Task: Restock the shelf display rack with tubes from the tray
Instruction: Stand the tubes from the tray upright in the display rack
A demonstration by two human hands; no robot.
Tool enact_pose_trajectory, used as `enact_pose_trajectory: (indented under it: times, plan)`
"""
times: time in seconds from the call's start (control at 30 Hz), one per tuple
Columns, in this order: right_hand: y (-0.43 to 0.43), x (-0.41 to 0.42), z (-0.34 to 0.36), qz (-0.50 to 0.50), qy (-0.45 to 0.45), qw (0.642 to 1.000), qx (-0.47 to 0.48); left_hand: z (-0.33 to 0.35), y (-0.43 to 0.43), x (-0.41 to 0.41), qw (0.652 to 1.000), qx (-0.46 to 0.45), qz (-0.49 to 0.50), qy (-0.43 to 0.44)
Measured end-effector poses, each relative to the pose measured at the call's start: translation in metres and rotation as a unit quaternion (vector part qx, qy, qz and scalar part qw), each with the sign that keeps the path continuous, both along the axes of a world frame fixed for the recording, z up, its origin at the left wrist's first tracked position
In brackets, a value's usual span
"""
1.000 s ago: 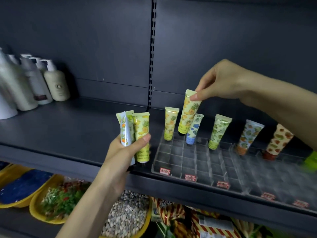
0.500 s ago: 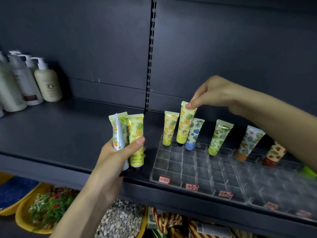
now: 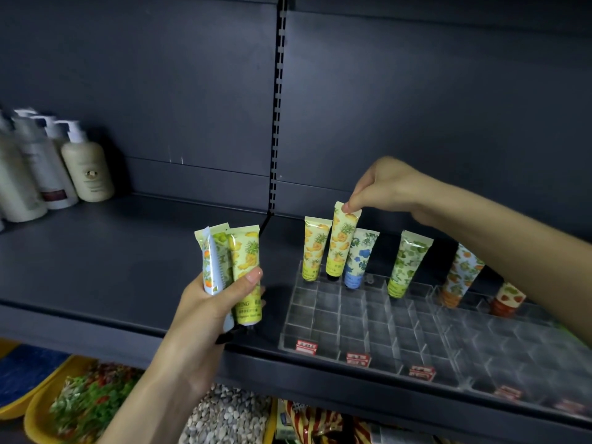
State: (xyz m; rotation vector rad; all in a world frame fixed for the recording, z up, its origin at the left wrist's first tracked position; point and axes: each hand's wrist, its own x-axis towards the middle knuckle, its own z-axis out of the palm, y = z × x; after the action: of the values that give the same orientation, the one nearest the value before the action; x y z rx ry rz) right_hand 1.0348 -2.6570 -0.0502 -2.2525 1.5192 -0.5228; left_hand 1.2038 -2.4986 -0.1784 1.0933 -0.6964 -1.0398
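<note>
At nine o'clock in the view, pump bottles [image 3: 86, 168] stand at the back of the dark shelf [image 3: 128, 261], well apart from the work. Toward seven o'clock the left hand [image 3: 211, 302] has its fingers and thumb curled round a bunch of spare tubes [image 3: 245, 274], crimped ends up, held just left of the clear rack [image 3: 368, 325]. The rack lies along the shelf's front from centre to four o'clock. Its back row holds a yellow tube [image 3: 315, 248], a blue tube [image 3: 358, 257], a green tube [image 3: 405, 264], an orange tube [image 3: 461, 274] and a red-capped tube [image 3: 509, 298], all leaning back. Near two o'clock the right hand [image 3: 384, 187] pinches the crimped top of the pineapple tube [image 3: 341, 241] between thumb and forefinger. Its cap is down at a cell just in front of the yellow and blue tubes; I cannot tell whether it is seated. To finish well, I judge, steer the cap straight down inside the cell walls, match the neighbours' lean, and release only once it stands unaided, without nudging the blue tube at its three o'clock.
</note>
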Motion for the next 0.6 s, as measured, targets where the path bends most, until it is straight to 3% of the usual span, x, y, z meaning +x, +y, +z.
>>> enact_pose_trajectory:
  times: [0.6]
  plan:
    - [-0.011,-0.001,-0.015,0.031,0.048,0.998,-0.005,0.002,0.005,0.002,1.000,0.007,0.005,0.010]
